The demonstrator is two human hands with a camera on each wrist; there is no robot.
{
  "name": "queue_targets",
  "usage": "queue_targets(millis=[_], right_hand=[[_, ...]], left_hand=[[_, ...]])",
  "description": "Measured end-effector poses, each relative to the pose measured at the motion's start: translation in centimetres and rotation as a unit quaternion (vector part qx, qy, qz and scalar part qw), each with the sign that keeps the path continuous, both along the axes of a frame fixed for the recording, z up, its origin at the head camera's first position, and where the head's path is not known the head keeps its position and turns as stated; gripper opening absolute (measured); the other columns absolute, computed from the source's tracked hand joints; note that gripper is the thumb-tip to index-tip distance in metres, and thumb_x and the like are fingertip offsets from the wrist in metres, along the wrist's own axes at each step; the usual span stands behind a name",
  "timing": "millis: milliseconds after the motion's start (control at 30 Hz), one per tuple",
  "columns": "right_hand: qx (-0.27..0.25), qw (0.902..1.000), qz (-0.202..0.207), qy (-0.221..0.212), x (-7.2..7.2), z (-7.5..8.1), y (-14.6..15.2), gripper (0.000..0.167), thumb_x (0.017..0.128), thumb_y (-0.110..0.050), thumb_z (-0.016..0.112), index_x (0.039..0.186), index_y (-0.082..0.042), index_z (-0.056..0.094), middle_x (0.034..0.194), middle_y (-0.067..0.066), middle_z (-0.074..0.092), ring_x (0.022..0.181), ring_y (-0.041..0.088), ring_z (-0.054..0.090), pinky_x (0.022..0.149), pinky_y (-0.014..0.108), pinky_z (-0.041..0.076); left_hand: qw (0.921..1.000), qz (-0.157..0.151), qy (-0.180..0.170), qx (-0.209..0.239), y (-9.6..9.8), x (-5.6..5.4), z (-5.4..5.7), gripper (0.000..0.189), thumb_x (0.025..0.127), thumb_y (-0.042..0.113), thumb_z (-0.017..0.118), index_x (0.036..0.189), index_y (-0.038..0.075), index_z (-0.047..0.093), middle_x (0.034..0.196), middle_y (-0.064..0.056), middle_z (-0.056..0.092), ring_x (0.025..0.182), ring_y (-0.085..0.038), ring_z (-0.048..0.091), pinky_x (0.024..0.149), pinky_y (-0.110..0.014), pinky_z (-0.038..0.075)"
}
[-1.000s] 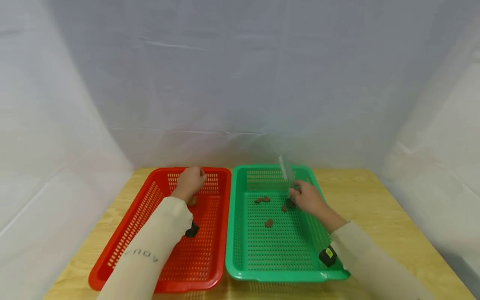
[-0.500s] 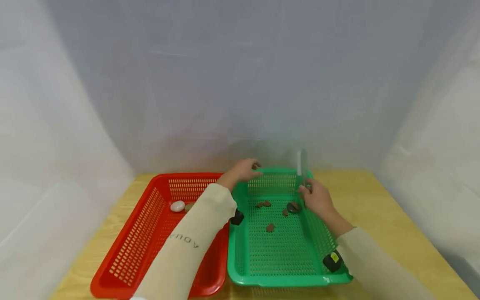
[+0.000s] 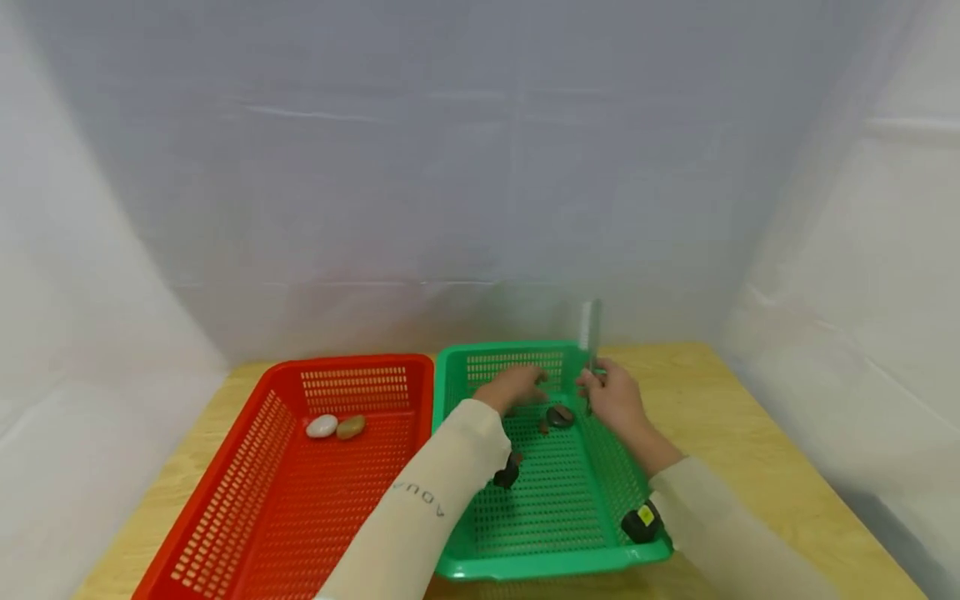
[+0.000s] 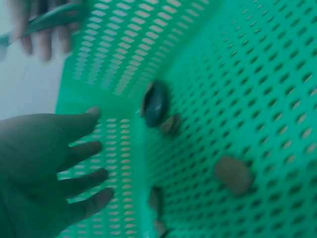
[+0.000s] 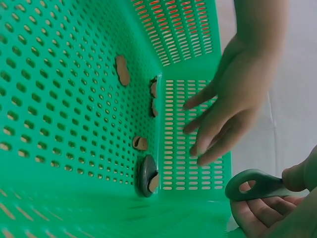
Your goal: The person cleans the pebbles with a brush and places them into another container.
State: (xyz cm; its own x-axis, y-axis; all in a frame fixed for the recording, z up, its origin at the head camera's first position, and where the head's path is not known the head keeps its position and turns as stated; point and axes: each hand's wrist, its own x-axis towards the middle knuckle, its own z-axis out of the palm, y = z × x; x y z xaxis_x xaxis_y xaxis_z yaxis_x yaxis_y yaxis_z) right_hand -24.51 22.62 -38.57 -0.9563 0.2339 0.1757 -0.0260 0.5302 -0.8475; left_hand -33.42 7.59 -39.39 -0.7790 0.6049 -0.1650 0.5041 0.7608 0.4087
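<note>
My left hand (image 3: 513,388), fingers spread and holding nothing, hovers inside the back of the green basket (image 3: 555,567). Just right of its fingers lies a dark smooth stone (image 5: 145,174) with a brown flake on it. Several small brown flat pieces (image 5: 123,70) lie scattered on the basket floor, one (image 4: 234,174) apart from the rest. At the basket's right side my right hand (image 3: 621,402) grips a brush (image 3: 590,325) upright. Its green handle (image 5: 257,185) has a hole near the end; pale bristles show at the top.
A red basket (image 3: 375,362) stands left of the green one, holding a white stone (image 3: 322,427) and a tan stone (image 3: 350,427). Both baskets sit on a wooden table (image 3: 690,392). White sheeting (image 3: 375,183) hangs behind and at the sides.
My left hand has moved right, out of the red basket into the green one, uncovering the white and tan stones. The right hand still holds the brush upright. The view has turned slightly right.
</note>
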Motion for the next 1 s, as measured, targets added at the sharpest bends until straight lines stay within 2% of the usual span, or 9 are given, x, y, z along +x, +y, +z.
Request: queue_targets(millis=[133, 233, 333, 433, 600, 733, 833, 933, 1000], right_hand=[[0.001, 1.0000, 0.000, -0.005, 0.1, 0.1, 0.0, 0.030, 0.103, -0.008, 0.047, 0.124, 0.011, 0.053, 0.107, 0.025, 0.068, 0.092, 0.034, 0.068, 0.057, 0.025, 0.051], [0.001, 1.0000, 0.005, 0.001, 0.1, 0.1, 0.0, 0.029, 0.102, -0.008, 0.048, 0.124, 0.012, 0.053, 0.106, 0.026, 0.068, 0.093, 0.035, 0.068, 0.058, 0.026, 0.052], [0.000, 0.9999, 0.010, 0.002, 0.1, 0.0, -0.1, 0.030, 0.102, -0.008, 0.049, 0.123, 0.012, 0.053, 0.105, 0.026, 0.068, 0.092, 0.035, 0.068, 0.058, 0.026, 0.052], [-0.001, 0.9999, 0.012, -0.008, 0.3, 0.0, -0.2, 0.031, 0.102, -0.009, 0.048, 0.125, 0.011, 0.052, 0.105, 0.025, 0.068, 0.093, 0.034, 0.068, 0.059, 0.027, 0.052], [0.012, 0.9997, 0.018, -0.007, 0.5, 0.0, -0.1, 0.032, 0.103, -0.010, 0.047, 0.127, 0.010, 0.051, 0.104, 0.024, 0.069, 0.092, 0.033, 0.069, 0.062, 0.029, 0.054], [0.029, 0.9994, 0.020, 0.004, 0.6, -0.1, 0.0, 0.031, 0.102, -0.009, 0.049, 0.125, 0.011, 0.052, 0.102, 0.025, 0.069, 0.089, 0.034, 0.070, 0.063, 0.030, 0.054], [0.043, 0.9989, 0.021, 0.000, 0.6, -0.2, -0.1, 0.030, 0.102, -0.009, 0.049, 0.124, 0.011, 0.053, 0.102, 0.024, 0.069, 0.089, 0.033, 0.070, 0.063, 0.031, 0.054], [0.057, 0.9981, 0.024, -0.001, 0.6, -0.2, -0.1, 0.030, 0.102, -0.010, 0.049, 0.124, 0.011, 0.053, 0.101, 0.023, 0.070, 0.089, 0.033, 0.070, 0.064, 0.032, 0.054], [0.067, 0.9974, 0.027, 0.002, 0.5, -0.2, -0.1, 0.030, 0.102, -0.010, 0.050, 0.123, 0.010, 0.053, 0.101, 0.022, 0.070, 0.088, 0.032, 0.070, 0.065, 0.033, 0.054]], left_hand=[[1.0000, 0.002, 0.005, 0.008, 1.3, 0.5, -1.5, 0.047, 0.099, 0.026, 0.058, 0.143, 0.011, 0.049, 0.142, -0.007, 0.052, 0.129, -0.027, 0.048, 0.106, -0.039, 0.040], [0.9998, 0.017, -0.004, 0.014, 1.9, 0.9, -2.5, 0.052, 0.097, 0.032, 0.060, 0.144, 0.012, 0.048, 0.138, -0.008, 0.055, 0.124, -0.027, 0.052, 0.102, -0.039, 0.043], [0.9997, 0.013, 0.019, -0.013, 2.1, 1.2, -3.5, 0.053, 0.096, 0.039, 0.061, 0.142, 0.014, 0.050, 0.133, -0.005, 0.060, 0.120, -0.025, 0.055, 0.101, -0.040, 0.045], [0.9982, -0.002, 0.048, -0.035, 2.2, 1.5, -4.0, 0.047, 0.097, 0.038, 0.059, 0.138, 0.017, 0.054, 0.132, -0.002, 0.060, 0.120, -0.024, 0.056, 0.101, -0.041, 0.044], [0.9971, 0.005, 0.067, -0.036, 2.4, 2.1, -4.2, 0.035, 0.097, 0.037, 0.059, 0.125, 0.016, 0.062, 0.124, -0.001, 0.063, 0.113, -0.024, 0.059, 0.095, -0.044, 0.048], [0.9949, 0.013, 0.086, -0.050, 2.7, 2.6, -4.2, 0.027, 0.099, 0.037, 0.056, 0.105, 0.013, 0.067, 0.110, -0.006, 0.066, 0.102, -0.028, 0.062, 0.090, -0.050, 0.050], [0.9926, 0.027, 0.098, -0.066, 2.9, 3.0, -4.1, 0.027, 0.099, 0.035, 0.057, 0.105, 0.013, 0.070, 0.113, -0.007, 0.064, 0.106, -0.030, 0.060, 0.092, -0.052, 0.048], [0.9902, 0.041, 0.102, -0.086, 3.1, 3.1, -4.3, 0.031, 0.097, 0.037, 0.059, 0.118, 0.015, 0.068, 0.123, -0.007, 0.060, 0.117, -0.031, 0.054, 0.097, -0.051, 0.046], [0.9894, 0.048, 0.103, -0.090, 3.2, 3.1, -4.4, 0.033, 0.096, 0.038, 0.061, 0.120, 0.016, 0.067, 0.125, -0.008, 0.058, 0.119, -0.031, 0.051, 0.098, -0.051, 0.044]])
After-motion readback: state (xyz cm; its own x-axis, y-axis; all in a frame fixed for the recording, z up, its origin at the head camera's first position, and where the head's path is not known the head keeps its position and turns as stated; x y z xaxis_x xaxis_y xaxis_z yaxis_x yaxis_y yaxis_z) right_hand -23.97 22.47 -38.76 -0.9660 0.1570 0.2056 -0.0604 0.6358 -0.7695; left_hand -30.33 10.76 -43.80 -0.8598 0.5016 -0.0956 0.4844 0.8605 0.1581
